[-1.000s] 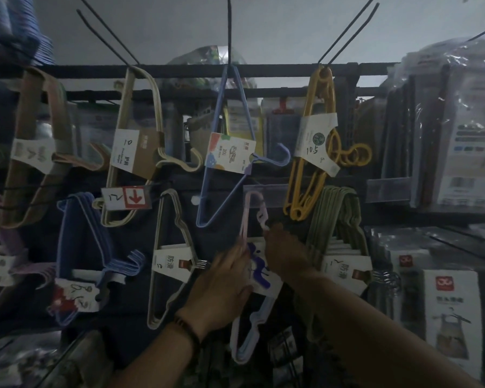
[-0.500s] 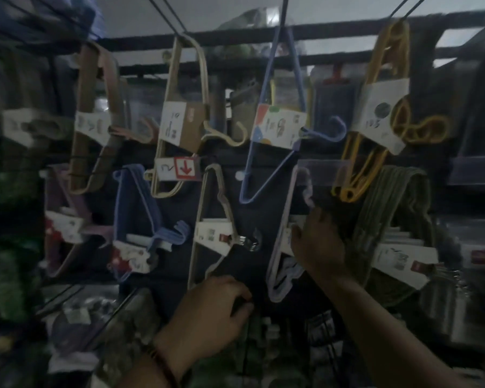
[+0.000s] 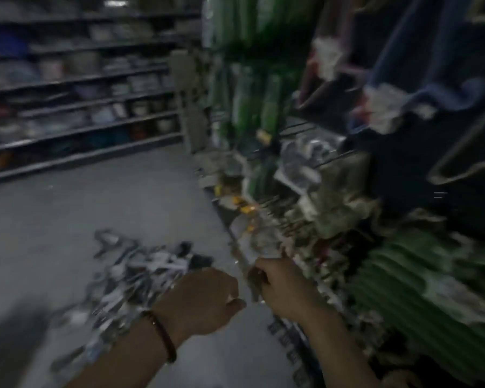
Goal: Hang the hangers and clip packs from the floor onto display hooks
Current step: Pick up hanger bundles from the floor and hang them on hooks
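Fingers curled in on the left hand (image 3: 205,301), curled on the right hand (image 3: 282,287) too, and through the blur I can't tell if either holds anything. Just beyond the left wrist, the pile of hangers and clip packs (image 3: 140,278) lies on the grey floor (image 3: 67,208), with the display rack (image 3: 333,191) on the right.

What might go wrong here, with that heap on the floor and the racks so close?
1. The pile of hangers and packs sprawls over the floor just beyond the left hand; a careless step might mean a trip or crushed packs.
2. Wire hooks jut out beside the right hand and might scratch or snag it.
3. The pile looks tangled; lifting one piece may drag others.
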A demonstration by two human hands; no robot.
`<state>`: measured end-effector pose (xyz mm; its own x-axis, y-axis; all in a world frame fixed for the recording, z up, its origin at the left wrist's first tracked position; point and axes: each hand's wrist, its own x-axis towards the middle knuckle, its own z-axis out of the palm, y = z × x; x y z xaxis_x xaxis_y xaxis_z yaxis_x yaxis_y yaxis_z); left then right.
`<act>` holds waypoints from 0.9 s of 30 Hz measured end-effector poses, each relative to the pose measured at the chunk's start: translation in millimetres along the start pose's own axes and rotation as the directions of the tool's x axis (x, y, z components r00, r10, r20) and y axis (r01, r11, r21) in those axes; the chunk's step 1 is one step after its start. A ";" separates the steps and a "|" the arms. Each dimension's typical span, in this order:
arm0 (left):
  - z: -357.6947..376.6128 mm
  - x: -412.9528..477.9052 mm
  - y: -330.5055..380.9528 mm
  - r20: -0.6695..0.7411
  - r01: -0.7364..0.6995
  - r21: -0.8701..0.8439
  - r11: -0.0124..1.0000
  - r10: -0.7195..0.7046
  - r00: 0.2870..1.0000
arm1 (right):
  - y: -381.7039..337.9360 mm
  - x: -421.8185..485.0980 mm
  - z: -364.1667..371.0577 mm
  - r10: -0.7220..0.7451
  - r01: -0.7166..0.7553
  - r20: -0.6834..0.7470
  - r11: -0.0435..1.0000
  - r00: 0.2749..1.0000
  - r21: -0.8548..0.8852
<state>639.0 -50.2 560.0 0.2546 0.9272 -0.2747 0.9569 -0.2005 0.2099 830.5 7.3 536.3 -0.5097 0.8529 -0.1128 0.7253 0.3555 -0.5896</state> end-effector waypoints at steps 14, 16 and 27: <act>138.6 -209.9 -282.1 0.228 0.608 -0.491 0.624 -0.582 0.781 | -223.2 136.2 285.1 -0.072 0.115 0.580 0.993 0.812 -0.039; 154.6 -227.8 -327.9 0.258 0.634 -0.494 0.595 -0.596 0.760 | -239.8 161.7 312.8 -0.031 0.089 0.618 0.994 0.786 -0.063; 208.1 -205.4 -527.7 0.380 0.696 -0.544 0.470 -0.601 0.703 | -250.2 308.6 408.0 0.140 -0.077 0.652 0.989 0.746 -0.124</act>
<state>110.8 -200.7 310.4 -0.3437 0.6523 -0.6756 0.5507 0.7227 0.4177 302.9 25.5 322.7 -0.5800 0.4366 -0.6877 0.8143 0.3330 -0.4754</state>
